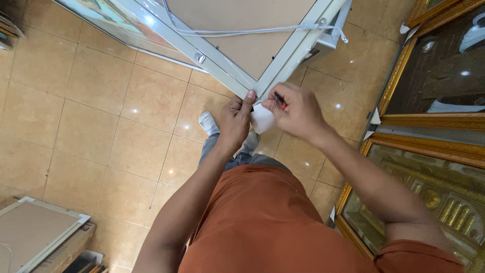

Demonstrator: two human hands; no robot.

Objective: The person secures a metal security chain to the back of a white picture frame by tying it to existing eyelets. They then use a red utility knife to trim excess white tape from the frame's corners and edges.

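Note:
A white picture frame (230, 68) with a brown backing board and a white hanging cord leans with its corner pointing down toward me. My left hand (235, 121) grips that corner, thumb pressed on the frame edge. A white piece of paper or card (262, 120) sits over the corner between both hands. My right hand (298, 111) holds a small dark tool with a red part (280, 101) against the corner; what kind of tool it is stays unclear.
Gold ornate frames (429, 121) lean along the right side. Another white-framed board (35, 232) lies at the lower left on a box. Tan floor tiles (101, 116) spread below, and my foot in a white sock (208, 123) stands under the corner.

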